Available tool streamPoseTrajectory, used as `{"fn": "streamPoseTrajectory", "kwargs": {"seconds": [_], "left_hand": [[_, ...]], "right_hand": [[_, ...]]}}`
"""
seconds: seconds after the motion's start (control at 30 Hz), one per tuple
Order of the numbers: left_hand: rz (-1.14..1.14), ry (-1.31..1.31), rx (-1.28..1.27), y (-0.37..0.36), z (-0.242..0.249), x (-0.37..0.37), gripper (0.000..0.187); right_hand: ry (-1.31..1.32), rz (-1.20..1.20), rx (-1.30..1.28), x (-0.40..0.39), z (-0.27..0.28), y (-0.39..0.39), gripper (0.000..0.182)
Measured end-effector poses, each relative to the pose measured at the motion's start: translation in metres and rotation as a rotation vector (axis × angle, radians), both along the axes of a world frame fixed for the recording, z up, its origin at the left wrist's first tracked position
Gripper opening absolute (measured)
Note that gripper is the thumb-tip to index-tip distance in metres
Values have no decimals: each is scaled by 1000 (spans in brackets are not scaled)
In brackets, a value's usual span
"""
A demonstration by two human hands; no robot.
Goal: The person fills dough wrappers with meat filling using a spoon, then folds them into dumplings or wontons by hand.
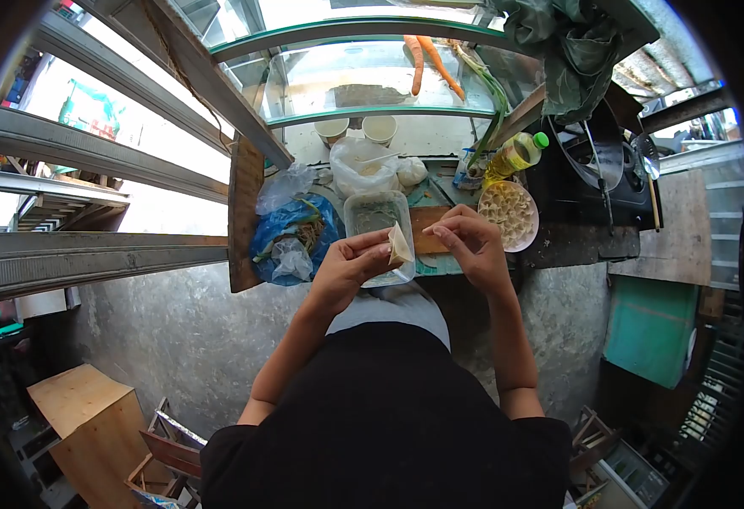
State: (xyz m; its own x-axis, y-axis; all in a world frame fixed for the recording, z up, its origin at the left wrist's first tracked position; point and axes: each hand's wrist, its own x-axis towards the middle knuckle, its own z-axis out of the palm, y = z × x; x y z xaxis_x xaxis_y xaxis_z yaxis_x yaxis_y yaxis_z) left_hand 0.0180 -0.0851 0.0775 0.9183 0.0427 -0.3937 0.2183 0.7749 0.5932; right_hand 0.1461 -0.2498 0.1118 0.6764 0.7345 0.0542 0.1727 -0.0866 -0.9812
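A small pale folded wrapper [400, 246] is pinched between the fingers of my left hand [357, 265], above the right side of a clear plastic tub [377, 206]. My right hand [472, 246] is just to the right, apart from the wrapper, with its thumb and fingertips drawn together; whatever lies between them is too small to make out. Behind and beneath my right fingertips lies a wooden board [428, 222]. A round plate of pale folded pieces [509, 215] sits right beside my right hand.
A blue plastic bag [319, 222] lies at the left, with white plastic bags [362, 167] and two cups [380, 129] behind the tub. An oil bottle [516, 157] stands behind the plate. Carrots [414, 65] rest on the glass shelf. A black stove [626, 187] is at the right.
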Motion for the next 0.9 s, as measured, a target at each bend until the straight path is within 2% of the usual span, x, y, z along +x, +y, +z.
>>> {"fn": "streamPoseTrajectory", "kwargs": {"seconds": [0.07, 0.13, 0.33, 0.53, 0.6, 0.73, 0.9], "left_hand": [[-46, 16, 2, -1, 5, 0, 37], [-91, 32, 5, -2, 6, 0, 37], [-135, 75, 33, -6, 4, -2, 32], [-167, 101, 4, -5, 2, -5, 31], [-213, 143, -78, -3, 1, -6, 31], [-242, 140, -74, -2, -1, -11, 35], [-286, 150, 32, -3, 7, -13, 36]], "right_hand": [[68, -53, 43, 1, -1, -1, 11], [234, 24, -73, -2, -6, 2, 14], [505, 11, 3, -17, -28, 2, 13], [460, 80, 132, -20, -29, 3, 14], [404, 122, 117, -17, -31, 0, 14], [267, 243, -9, -11, -23, -9, 15], [328, 206, 55, -19, -30, -5, 16]]}}
